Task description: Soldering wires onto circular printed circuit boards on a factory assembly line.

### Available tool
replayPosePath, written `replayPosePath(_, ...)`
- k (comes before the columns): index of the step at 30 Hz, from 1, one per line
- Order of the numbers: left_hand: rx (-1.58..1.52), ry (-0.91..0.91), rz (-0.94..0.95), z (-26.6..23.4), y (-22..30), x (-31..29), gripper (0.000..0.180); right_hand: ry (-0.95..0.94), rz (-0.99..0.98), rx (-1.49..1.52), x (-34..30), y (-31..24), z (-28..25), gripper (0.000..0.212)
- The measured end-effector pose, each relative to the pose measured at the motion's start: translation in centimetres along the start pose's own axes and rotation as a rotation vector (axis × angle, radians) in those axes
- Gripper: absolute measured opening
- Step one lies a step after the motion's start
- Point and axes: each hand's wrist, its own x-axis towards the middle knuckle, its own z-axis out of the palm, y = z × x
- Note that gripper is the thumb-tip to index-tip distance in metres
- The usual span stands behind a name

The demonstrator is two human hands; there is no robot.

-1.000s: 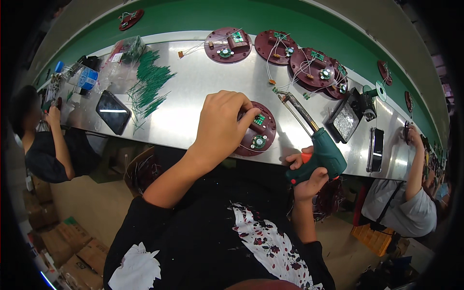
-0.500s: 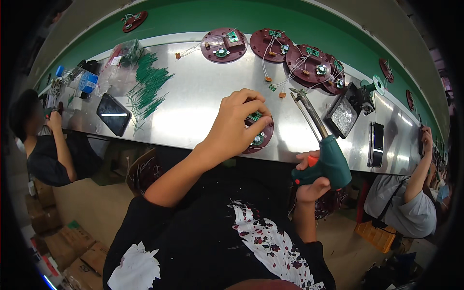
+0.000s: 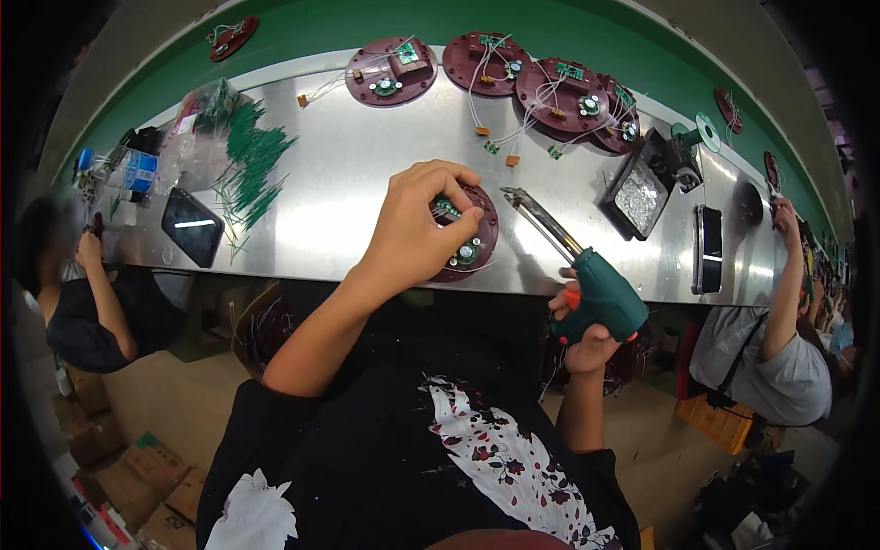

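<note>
Close to the table's front edge lies a round maroon plate (image 3: pixel 484 220) with small green circuit boards and thin wires on it. My left hand (image 3: pixel 412 225) covers its left part, with thumb and fingers curled over a green board (image 3: pixel 445 207) and gripping the plate; the fingertips partly hide the contact. In my right hand (image 3: pixel 587 346) is a dark green soldering gun (image 3: pixel 612 295) with red parts, my fingers wrapped round its handle. Its long metal tip points up and left, just right of the plate and apart from it.
Several maroon plates (image 3: pixel 392 82) with wires stand along the back. Right are a black tray (image 3: pixel 639 197), solder spool (image 3: pixel 707 133) and phone (image 3: pixel 708 249). Left lie green wires (image 3: pixel 252 156), a phone (image 3: pixel 192 227) and a bottle (image 3: pixel 137 171). Co-workers sit at both sides.
The soldering gun's tip has swung left and down, from near the back plates toward the plate under my left hand. My left hand stays on that plate. The whole view has shifted slightly.
</note>
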Motion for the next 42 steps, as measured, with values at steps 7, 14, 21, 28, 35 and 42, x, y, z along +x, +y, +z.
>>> replayPosePath(7,-0.038,0.009,-0.099,0.2,0.2,0.2,0.013,-0.040,0.025,0.012,-0.5,0.5,-0.3,0.088)
replayPosePath(14,-0.009,0.016,-0.094,0.3,0.3,0.2,0.013,-0.098,0.005,-0.027,-0.2,0.6,-0.8,0.083)
replayPosePath(21,-0.006,0.017,-0.088,0.4,0.1,0.2,0.012,-0.092,-0.032,-0.063,-0.1,0.6,-0.6,0.083)
replayPosePath(28,-0.003,0.019,-0.072,0.4,0.1,0.3,0.012,-0.052,0.012,-0.045,0.3,-0.1,-0.2,0.079)
replayPosePath(35,-0.009,0.009,-0.079,0.4,0.0,0.3,0.013,-0.078,0.018,-0.028,-0.2,0.3,-0.6,0.083)
replayPosePath(42,0.021,0.015,-0.052,0.3,0.2,0.2,0.013,-0.067,0.026,-0.024,-0.2,0.3,-0.5,0.082)
